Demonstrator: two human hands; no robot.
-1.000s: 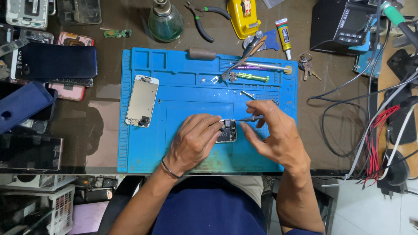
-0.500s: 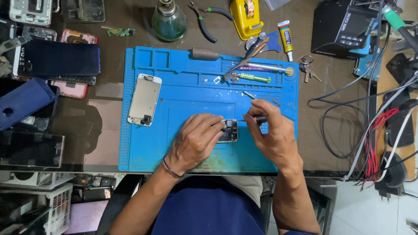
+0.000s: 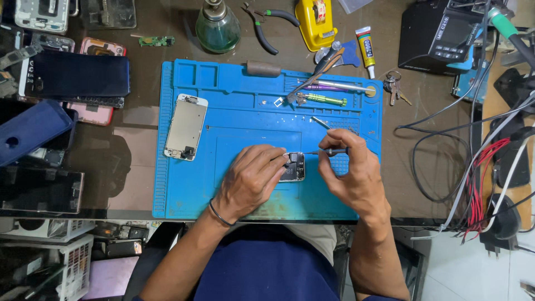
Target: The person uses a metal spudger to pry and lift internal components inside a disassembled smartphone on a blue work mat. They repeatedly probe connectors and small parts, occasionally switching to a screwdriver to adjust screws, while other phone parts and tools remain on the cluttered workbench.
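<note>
Now the right hand (image 3: pixel 351 173) has levelled its gripped screwdriver (image 3: pixel 329 151); left hand (image 3: pixel 251 178) still pins the phone (image 3: pixel 293 167).

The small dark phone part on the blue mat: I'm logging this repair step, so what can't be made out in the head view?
- Small dark phone part: its left side is hidden under the left hand.
- Thin dark screwdriver: the tip is too small to tell what it touches; the right hand covers its rear.
- Blue silicone work mat: both hands hide part of its near edge.
</note>
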